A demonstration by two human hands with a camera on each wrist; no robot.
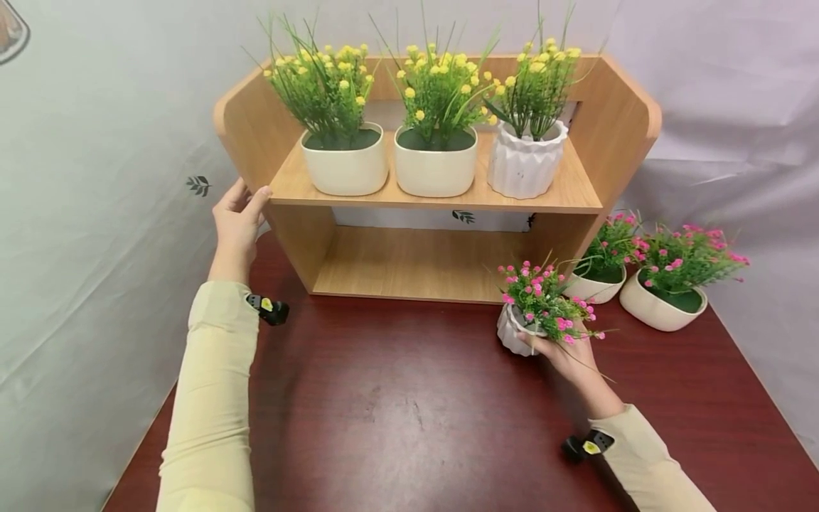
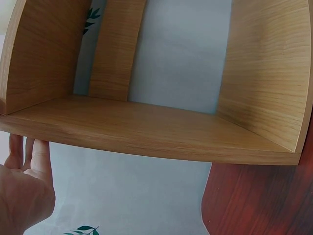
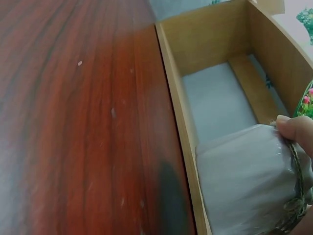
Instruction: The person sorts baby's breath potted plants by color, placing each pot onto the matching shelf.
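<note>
My left hand [image 1: 237, 224] touches the outer left side of a two-tier wooden shelf [image 1: 416, 263]. In the left wrist view its straight fingers [image 2: 43, 159] meet the shelf's side panel from outside, tips hidden behind the edge. My right hand [image 1: 569, 352] holds a small ribbed white pot [image 1: 512, 331] of pink flowers [image 1: 537, 284] in front of the shelf's lower right corner. The right wrist view shows the thumb [image 3: 296, 129] over the pot's rim, where a twine cord [image 3: 296, 171] runs round; the other fingers are mostly hidden.
Two cream pots [image 1: 345, 167] [image 1: 435, 167] and a ribbed white pot [image 1: 525, 167], all with yellow flowers, stand on the upper tier. Right of the shelf, two cream pots with pink flowers [image 1: 595, 284] [image 1: 665, 306] stand on the dark red table [image 1: 397, 398]. Pale cloth hangs behind.
</note>
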